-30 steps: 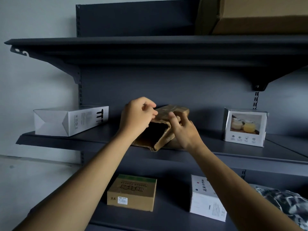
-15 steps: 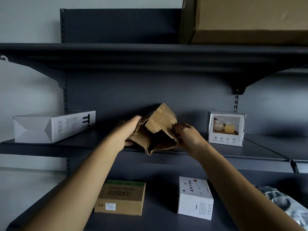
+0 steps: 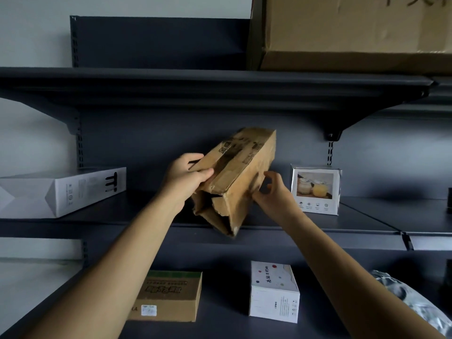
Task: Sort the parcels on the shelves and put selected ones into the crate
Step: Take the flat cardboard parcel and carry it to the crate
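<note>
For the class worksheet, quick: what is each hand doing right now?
Left hand: holding the cardboard box by its left edge.
Right hand: fingers curled at the box's right side; grip cannot be told.

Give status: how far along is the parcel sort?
Done: nothing provable; no crate in view. In hand: left hand grips the torn brown cardboard box, tilted before the middle shelf; right hand touches its side. Left: long white box, jar-photo box, green-topped carton, dotted white box sit on shelves.
</note>
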`<state>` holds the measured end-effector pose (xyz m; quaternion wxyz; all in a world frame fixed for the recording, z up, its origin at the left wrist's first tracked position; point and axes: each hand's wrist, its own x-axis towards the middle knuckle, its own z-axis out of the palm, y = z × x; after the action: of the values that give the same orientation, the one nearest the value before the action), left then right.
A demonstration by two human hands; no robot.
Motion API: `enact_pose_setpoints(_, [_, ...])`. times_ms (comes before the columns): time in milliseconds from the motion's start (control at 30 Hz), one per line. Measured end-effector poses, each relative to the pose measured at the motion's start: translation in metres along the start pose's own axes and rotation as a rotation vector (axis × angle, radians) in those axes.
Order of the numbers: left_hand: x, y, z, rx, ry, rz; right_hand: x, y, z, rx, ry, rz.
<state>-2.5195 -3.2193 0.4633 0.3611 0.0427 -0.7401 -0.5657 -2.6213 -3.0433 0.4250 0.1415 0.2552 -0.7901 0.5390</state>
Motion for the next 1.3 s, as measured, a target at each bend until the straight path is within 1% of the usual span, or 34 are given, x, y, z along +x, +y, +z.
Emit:
enact_pose_setpoints(100, [0.004, 0.003, -0.003, 0.044, -0.010, 0.077, 0.000, 0.006, -0.007, -0.156, 0.105, -0.112])
enact_pose_setpoints(200, [0.011, 0.010, -0.006, 0.118, -0.027, 0.130, 0.001, 0.010, -0.012, -0.287, 0.254, -0.246])
enact_pose_setpoints(267, [0.016, 0.016, -0.008, 0.139, -0.027, 0.163, 0.002, 0.011, -0.015, -0.369, 0.292, -0.240])
enact_pose_setpoints(333, [0.022, 0.021, -0.010, 0.181, -0.021, 0.187, 0.002, 0.010, -0.018, -0.460, 0.294, -0.222])
enact_pose_setpoints(467, [0.036, 0.014, -0.016, 0.388, 0.077, 0.225, 0.004, 0.010, -0.025, -0.536, 0.277, -0.230])
enact_pose_setpoints(567, [0.042, -0.004, -0.021, 0.468, 0.123, 0.206, 0.008, 0.016, -0.028, -0.606, 0.309, -0.199])
enact_pose_setpoints(733, [0.044, -0.029, -0.036, 0.546, 0.115, 0.153, 0.013, 0.023, -0.029, -0.556, 0.311, -0.168])
enact_pose_setpoints(833, [0.039, -0.038, -0.037, 0.626, 0.097, 0.204, 0.013, 0.019, -0.024, -0.396, 0.303, -0.285])
enact_pose_setpoints(867, [0.038, -0.042, -0.036, 0.649, 0.096, 0.223, 0.012, 0.018, -0.022, -0.382, 0.283, -0.307])
enact_pose_setpoints(933, [0.036, -0.047, -0.034, 0.700, 0.117, 0.247, 0.014, 0.017, -0.018, -0.443, 0.263, -0.302])
enact_pose_setpoints(1033, [0.034, -0.051, -0.031, 0.777, 0.198, 0.286, 0.019, 0.018, -0.017, -0.506, 0.287, -0.281])
enact_pose_setpoints(1133, [0.034, -0.056, -0.026, 0.848, 0.222, 0.356, 0.024, 0.021, -0.018, -0.568, 0.277, -0.257])
enact_pose_setpoints(1233, [0.028, -0.059, -0.016, 0.924, 0.296, 0.392, 0.020, 0.020, -0.023, -0.591, 0.306, -0.264])
enact_pose_setpoints(1300, [0.021, -0.056, -0.006, 0.922, 0.276, 0.377, 0.014, 0.015, -0.024, -0.566, 0.318, -0.292])
